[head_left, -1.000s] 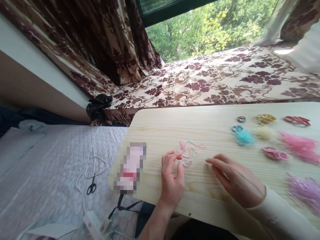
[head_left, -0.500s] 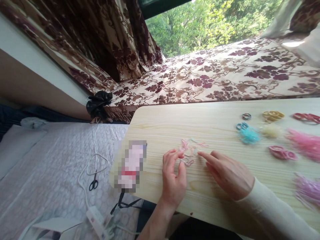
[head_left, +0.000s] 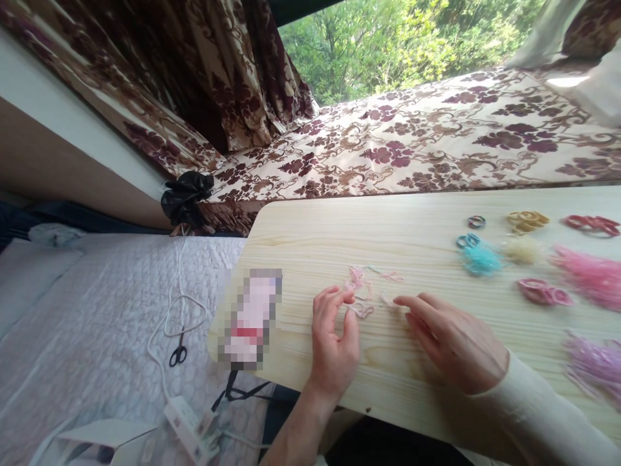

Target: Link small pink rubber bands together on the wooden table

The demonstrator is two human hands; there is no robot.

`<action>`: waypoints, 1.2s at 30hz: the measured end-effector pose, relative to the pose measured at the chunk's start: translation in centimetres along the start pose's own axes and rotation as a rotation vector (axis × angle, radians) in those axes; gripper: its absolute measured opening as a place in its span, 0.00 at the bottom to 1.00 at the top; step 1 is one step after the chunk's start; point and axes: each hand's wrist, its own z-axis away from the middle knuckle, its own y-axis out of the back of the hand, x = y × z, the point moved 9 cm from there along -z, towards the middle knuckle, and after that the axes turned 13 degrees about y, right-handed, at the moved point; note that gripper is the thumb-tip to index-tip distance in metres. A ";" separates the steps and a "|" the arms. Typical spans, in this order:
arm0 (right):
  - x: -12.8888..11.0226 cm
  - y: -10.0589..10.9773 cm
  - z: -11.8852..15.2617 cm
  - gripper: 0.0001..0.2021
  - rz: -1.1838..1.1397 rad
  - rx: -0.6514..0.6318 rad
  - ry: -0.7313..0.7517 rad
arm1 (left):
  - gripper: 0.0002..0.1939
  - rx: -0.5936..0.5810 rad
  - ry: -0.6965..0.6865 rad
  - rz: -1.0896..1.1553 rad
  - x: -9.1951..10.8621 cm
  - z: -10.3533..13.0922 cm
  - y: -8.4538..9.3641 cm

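Both released: left fingers [head_left: 330, 303] beside pink strands [head_left: 357, 277], right fingers [head_left: 413, 303] near whitish strand [head_left: 385, 299].

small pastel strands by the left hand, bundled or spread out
Spread out: the strands lie loosely scattered, with bare table showing between them.

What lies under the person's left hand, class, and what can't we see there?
The wooden table shows around the left hand, and thin pinkish bands lie near its fingertips. Whatever is directly beneath the palm and curled fingers is covered.
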 end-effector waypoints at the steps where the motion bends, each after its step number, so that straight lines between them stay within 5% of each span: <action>1: -0.1 0.0 0.0 0.17 -0.009 -0.009 0.005 | 0.13 0.001 0.000 -0.001 0.0 0.0 0.0; 8: 0.8 0.9 0.2 0.16 -0.036 0.033 -0.005 | 0.13 -0.005 0.003 0.011 -0.1 0.0 -0.1; 20: 0.7 -0.4 -0.6 0.14 -0.007 -0.011 0.004 | 0.12 -0.005 -0.001 0.006 0.0 0.0 0.0; 36: 1.0 2.2 0.1 0.15 -0.303 0.023 -0.085 | 0.12 0.003 -0.007 -0.004 -0.2 0.0 -0.1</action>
